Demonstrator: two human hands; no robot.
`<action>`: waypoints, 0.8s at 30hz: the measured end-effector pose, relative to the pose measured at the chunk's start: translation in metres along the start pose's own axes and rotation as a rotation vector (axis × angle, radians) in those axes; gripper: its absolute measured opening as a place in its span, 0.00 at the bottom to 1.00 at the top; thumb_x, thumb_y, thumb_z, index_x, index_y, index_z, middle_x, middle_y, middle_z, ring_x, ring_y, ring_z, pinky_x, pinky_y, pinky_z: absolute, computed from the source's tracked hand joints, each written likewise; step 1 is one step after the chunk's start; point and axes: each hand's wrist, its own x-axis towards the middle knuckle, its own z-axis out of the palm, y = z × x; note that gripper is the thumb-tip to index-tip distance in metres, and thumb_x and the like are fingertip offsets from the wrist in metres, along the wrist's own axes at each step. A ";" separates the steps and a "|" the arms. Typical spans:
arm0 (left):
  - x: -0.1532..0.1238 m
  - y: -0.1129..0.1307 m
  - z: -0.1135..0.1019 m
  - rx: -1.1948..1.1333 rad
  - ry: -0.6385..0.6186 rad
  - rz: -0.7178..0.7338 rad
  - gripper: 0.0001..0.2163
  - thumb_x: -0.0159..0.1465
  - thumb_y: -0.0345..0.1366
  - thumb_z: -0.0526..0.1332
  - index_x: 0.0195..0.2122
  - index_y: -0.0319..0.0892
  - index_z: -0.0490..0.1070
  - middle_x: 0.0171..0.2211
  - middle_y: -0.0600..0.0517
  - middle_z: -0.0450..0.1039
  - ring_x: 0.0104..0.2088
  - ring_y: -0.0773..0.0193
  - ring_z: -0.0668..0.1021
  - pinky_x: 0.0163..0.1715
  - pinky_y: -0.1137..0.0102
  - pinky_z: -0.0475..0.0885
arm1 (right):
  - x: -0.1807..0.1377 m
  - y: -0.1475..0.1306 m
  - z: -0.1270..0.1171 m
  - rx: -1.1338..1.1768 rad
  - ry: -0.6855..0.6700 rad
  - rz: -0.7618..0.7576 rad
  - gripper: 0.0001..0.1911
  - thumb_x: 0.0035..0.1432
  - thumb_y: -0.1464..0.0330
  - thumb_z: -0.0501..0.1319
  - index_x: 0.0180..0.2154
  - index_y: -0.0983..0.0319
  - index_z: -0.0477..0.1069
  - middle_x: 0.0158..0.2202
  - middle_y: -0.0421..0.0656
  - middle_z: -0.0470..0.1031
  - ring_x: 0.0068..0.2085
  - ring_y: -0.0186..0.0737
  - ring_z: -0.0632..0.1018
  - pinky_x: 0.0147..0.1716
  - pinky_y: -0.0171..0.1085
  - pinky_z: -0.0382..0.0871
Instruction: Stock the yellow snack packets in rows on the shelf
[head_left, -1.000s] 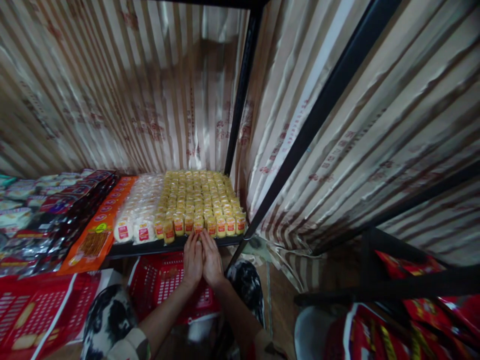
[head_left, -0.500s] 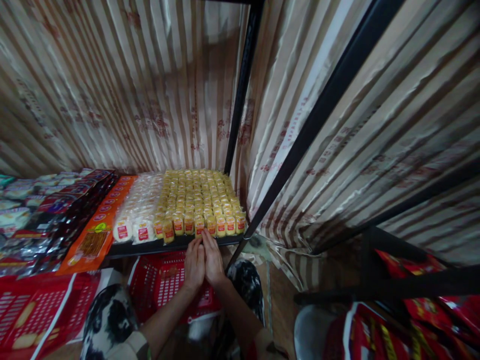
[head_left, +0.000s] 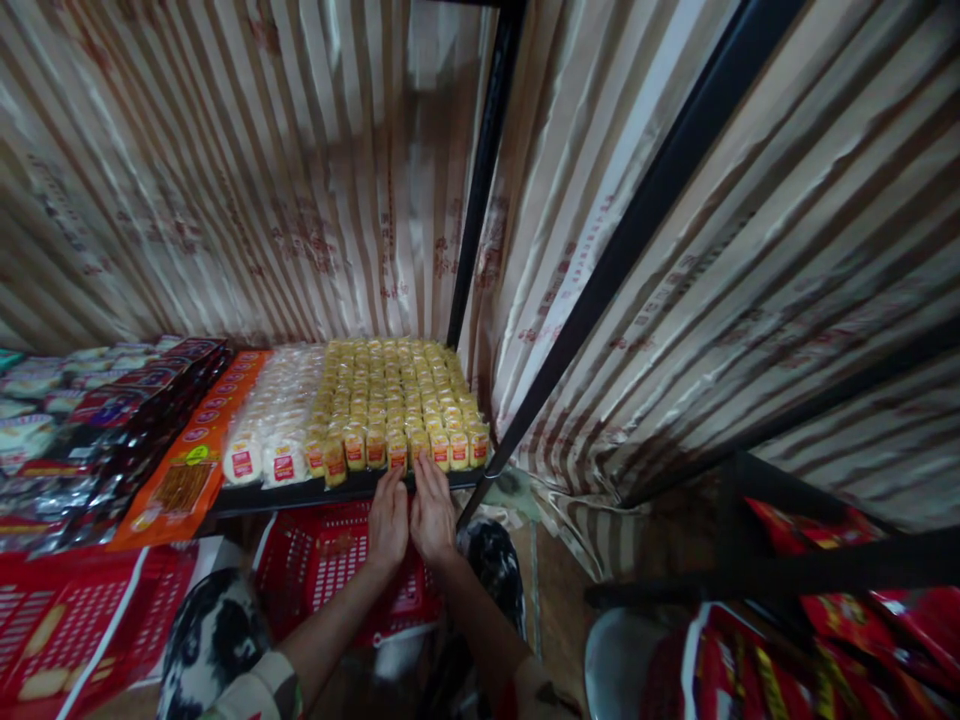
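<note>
Rows of small yellow wrapped snack packets (head_left: 397, 390) with red labels fill the right end of a low black shelf (head_left: 300, 496). At their front edge, my left hand (head_left: 388, 522) is open, its fingers stretched towards a front packet. Close to its right, my right hand (head_left: 433, 512) is also open, with its fingertips at the neighbouring front packet; whether they press on it I cannot tell. A narrow gap separates the two hands. White wrapped packets (head_left: 282, 462) stand left of the yellow ones.
An orange snack bag (head_left: 196, 440) and dark foil packets (head_left: 112, 440) lie farther left. Below the shelf is a red basket (head_left: 300, 550); another red basket (head_left: 142, 610) holds several packets. Black posts (head_left: 577, 330) and striped curtains (head_left: 375, 150) border the shelf. Red packages (head_left: 847, 600) sit right.
My hands have parted slightly at the fingertips, the right one shifting a little to the right. The packets look almost unchanged.
</note>
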 end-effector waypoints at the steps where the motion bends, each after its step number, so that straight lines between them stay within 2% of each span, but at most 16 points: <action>1: 0.001 -0.001 0.000 -0.003 0.003 -0.002 0.19 0.64 0.40 0.45 0.49 0.37 0.67 0.52 0.43 0.66 0.55 0.61 0.67 0.58 0.59 0.57 | 0.001 0.000 0.001 -0.004 -0.014 0.007 0.30 0.55 0.78 0.46 0.60 0.64 0.54 0.61 0.45 0.58 0.62 0.40 0.56 0.58 0.44 0.58; 9: 0.004 -0.004 -0.001 -0.051 0.009 0.009 0.20 0.64 0.44 0.45 0.49 0.39 0.67 0.52 0.43 0.66 0.55 0.61 0.67 0.58 0.60 0.58 | 0.001 0.001 0.009 -0.052 -0.058 0.001 0.30 0.55 0.79 0.45 0.60 0.65 0.52 0.61 0.46 0.55 0.62 0.40 0.55 0.58 0.43 0.58; 12: 0.004 -0.004 -0.002 -0.058 0.003 0.003 0.20 0.64 0.44 0.46 0.49 0.38 0.68 0.52 0.43 0.66 0.54 0.60 0.67 0.58 0.59 0.58 | 0.001 0.001 0.009 -0.060 -0.071 0.016 0.28 0.56 0.79 0.45 0.59 0.68 0.55 0.61 0.49 0.57 0.63 0.40 0.54 0.58 0.43 0.58; 24: 0.003 -0.002 -0.002 -0.057 0.001 0.004 0.20 0.64 0.45 0.46 0.48 0.39 0.68 0.52 0.44 0.67 0.54 0.61 0.67 0.57 0.60 0.59 | 0.001 -0.002 0.000 0.016 -0.025 -0.020 0.29 0.52 0.79 0.47 0.57 0.64 0.60 0.62 0.47 0.55 0.62 0.41 0.55 0.58 0.46 0.58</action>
